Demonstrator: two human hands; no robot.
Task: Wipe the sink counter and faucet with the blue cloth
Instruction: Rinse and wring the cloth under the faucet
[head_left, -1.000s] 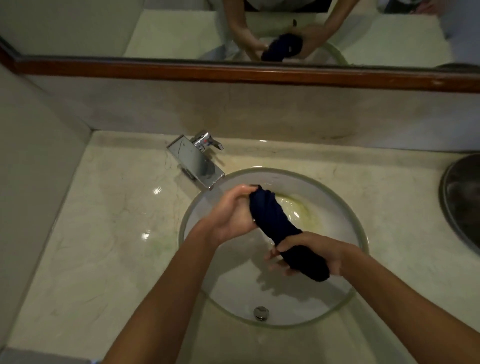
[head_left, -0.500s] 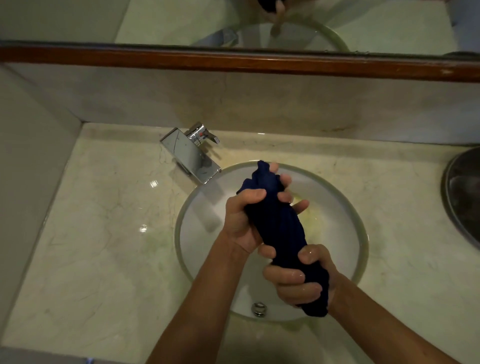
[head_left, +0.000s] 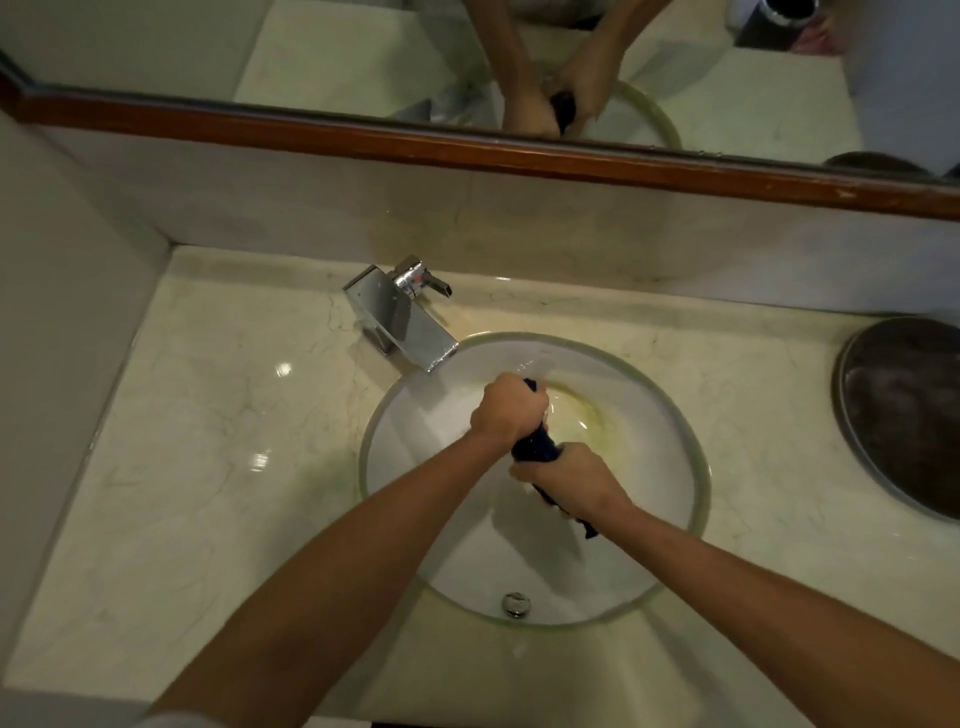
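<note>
Both fists are clamped on the blue cloth (head_left: 537, 449), left hand (head_left: 506, 410) above right hand (head_left: 569, 480), wringing it over the sink bowl (head_left: 698, 499), so I'd say the counter (head_left: 208, 441) and faucet (head_left: 400, 317) are yet unwiped.

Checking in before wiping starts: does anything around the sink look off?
A yellowish stain marks the far inner wall of the basin, just beyond the blue cloth both hands wring. Nothing looks spilled or broken.
</note>
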